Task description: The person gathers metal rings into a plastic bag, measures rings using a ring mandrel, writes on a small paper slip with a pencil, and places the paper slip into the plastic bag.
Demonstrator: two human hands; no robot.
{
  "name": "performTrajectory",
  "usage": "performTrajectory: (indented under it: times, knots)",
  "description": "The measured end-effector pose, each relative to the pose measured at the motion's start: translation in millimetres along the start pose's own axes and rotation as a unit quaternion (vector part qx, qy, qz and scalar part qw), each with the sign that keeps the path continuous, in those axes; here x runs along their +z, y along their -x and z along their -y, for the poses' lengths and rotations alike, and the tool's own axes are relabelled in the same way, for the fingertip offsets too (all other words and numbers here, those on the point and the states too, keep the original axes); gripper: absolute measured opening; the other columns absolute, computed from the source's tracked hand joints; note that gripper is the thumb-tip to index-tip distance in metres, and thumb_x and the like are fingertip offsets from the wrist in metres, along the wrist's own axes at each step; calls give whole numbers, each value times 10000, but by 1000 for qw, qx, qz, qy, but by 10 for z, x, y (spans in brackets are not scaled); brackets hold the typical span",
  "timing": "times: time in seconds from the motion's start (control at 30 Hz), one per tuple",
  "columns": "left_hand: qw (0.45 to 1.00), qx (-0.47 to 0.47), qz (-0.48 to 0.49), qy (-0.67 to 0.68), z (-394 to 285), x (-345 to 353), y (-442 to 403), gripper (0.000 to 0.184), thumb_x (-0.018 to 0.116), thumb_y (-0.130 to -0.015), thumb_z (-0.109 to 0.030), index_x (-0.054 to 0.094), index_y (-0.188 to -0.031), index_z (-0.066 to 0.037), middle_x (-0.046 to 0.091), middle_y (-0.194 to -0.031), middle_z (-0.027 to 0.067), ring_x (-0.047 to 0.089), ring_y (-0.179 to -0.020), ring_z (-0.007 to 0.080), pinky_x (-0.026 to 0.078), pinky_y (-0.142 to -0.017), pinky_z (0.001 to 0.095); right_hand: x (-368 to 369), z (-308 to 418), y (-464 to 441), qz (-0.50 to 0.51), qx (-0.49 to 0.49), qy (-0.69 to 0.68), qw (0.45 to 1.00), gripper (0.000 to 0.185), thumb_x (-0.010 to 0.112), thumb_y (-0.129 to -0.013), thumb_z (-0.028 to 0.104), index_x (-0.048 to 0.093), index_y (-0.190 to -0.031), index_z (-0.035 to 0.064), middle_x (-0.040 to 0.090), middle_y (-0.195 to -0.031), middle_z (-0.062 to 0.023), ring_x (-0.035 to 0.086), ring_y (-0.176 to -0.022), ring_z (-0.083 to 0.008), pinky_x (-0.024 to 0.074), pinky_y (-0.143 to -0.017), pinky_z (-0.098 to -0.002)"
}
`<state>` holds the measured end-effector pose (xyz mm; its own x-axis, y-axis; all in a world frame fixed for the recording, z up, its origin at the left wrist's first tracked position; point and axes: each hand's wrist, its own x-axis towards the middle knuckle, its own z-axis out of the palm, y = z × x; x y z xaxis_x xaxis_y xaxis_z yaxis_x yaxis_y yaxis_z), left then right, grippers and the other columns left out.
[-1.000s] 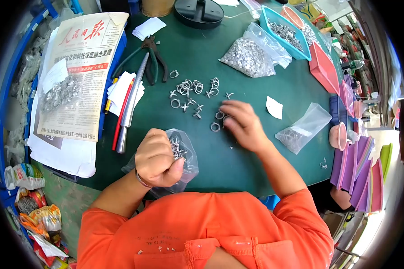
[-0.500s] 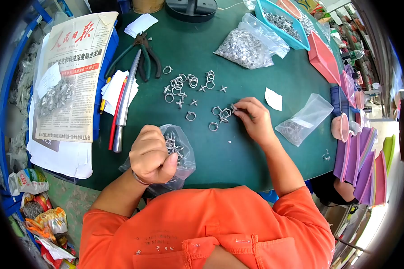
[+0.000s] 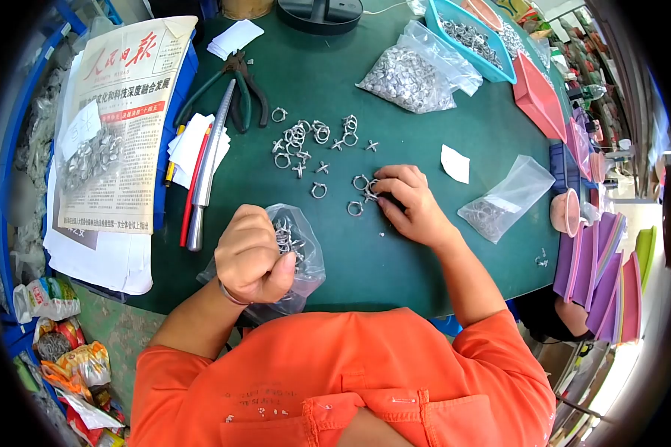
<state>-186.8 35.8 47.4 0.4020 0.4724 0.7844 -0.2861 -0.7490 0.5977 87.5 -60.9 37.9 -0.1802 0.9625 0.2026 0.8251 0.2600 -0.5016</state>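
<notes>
My left hand (image 3: 250,257) is closed in a fist at the edge of a clear plastic bag (image 3: 309,249) that holds several metal rings. On the green table, my right hand (image 3: 406,201) has its fingers bent down at the right side of a small group of rings (image 3: 360,182); whether a ring is between the fingertips is hidden. One ring (image 3: 356,209) lies just below that group. Several more rings (image 3: 297,134) are spread farther up the table, and a single ring (image 3: 319,191) sits between my two hands.
A metal ring mandrel (image 3: 212,164), a red pen (image 3: 194,186) and pliers (image 3: 242,93) lie left. A newspaper (image 3: 127,127) is beyond them. A filled bag (image 3: 406,80), blue tray (image 3: 466,45), pink tray (image 3: 537,97), white paper (image 3: 455,164) and small bag (image 3: 507,197) are right.
The rings, tools and bags have shifted left and up in view. One ring now lies apart, lower than the upper cluster. My right hand moved right, then slightly back left to the small group.
</notes>
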Motion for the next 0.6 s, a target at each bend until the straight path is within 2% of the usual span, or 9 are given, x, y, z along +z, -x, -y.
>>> performTrajectory:
  times: [0.07, 0.13, 0.17, 0.23, 0.33, 0.4, 0.47, 0.5, 0.6]
  knots:
    - [1000, 1, 1, 0, 3, -5, -2, 285, 650, -705, 9, 433, -532, -54, 426, -522, 37, 414, -461, 212, 370, -536, 344, 33, -36, 10, -9, 5, -20, 1000, 357, 646, -716, 4, 569, -1057, 76, 540, -1142, -122, 508, -1048, -315, 385, -924, -396]
    - [1000, 1, 2, -1, -3, -5, -8, 286, 650, -703, 10, 431, -531, -56, 427, -522, 36, 414, -460, 212, 369, -536, 343, 40, 93, -62, -74, 62, -142, 985, 293, 632, -728, -17, 610, -1004, 77, 553, -1113, -108, 513, -1025, -313, 388, -908, -402]
    - [1000, 2, 5, -1, -4, -3, -14, 288, 650, -702, 11, 429, -530, -57, 427, -521, 36, 414, -459, 211, 368, -536, 342, 33, 153, -104, -74, 62, -142, 985, 293, 632, -728, -17, 610, -1004, 77, 553, -1113, -108, 513, -1025, -313, 388, -908, -402]
    - [1000, 2, 5, -1, -4, 1, -10, 288, 651, -700, 12, 429, -530, -58, 425, -520, 36, 412, -459, 211, 369, -537, 342, 18, 242, -180, -16, 4, -30, 999, 294, 623, -721, -25, 609, -1005, 54, 543, -1107, -119, 505, -1033, -315, 392, -905, -404]
    - [1000, 3, 4, -3, 1, -6, 0, 288, 651, -697, 13, 429, -530, -61, 420, -519, 35, 409, -460, 210, 372, -539, 343, 130, -33, -122, -11, -13, -15, 1000, 341, 614, -703, -19, 597, -1037, 47, 516, -1151, -133, 482, -1068, -313, 393, -916, -392]
    - [1000, 2, 1, -3, 2, -4, 4, 288, 652, -696, 13, 429, -529, -62, 417, -518, 34, 408, -460, 210, 375, -541, 345, 128, -97, -108, -1, 4, -32, 999, 336, 616, -714, -4, 590, -1046, 40, 495, -1175, -152, 466, -1084, -327, 393, -931, -391]
    - [1000, 2, 0, -7, 3, 2, 4, 284, 652, -693, 12, 431, -530, -62, 414, -515, 34, 409, -463, 211, 381, -546, 347, 132, -112, -111, -88, 59, -42, 993, 310, 626, -748, 26, 581, -1054, 39, 496, -1169, -170, 469, -1058, -350, 387, -950, -412]
    - [1000, 2, -1, -8, 3, 4, 2, 284, 652, -693, 12, 431, -530, -62, 414, -515, 34, 409, -463, 211, 381, -546, 347, 108, -87, -159, -108, 74, -66, 989, 355, 643, -769, 78, 568, -1114, 42, 487, -1214, -194, 459, -1113, -375, 371, -986, -432]
    - [1000, 0, 5, -6, -6, 2, -5, 286, 654, -689, 10, 430, -527, -61, 417, -514, 35, 411, -464, 213, 383, -550, 347, 87, 2, -263, -64, 38, -34, 997, 442, 680, -769, 155, 551, -1178, 44, 471, -1273, -203, 445, -1177, -382, 358, -1007, -440]
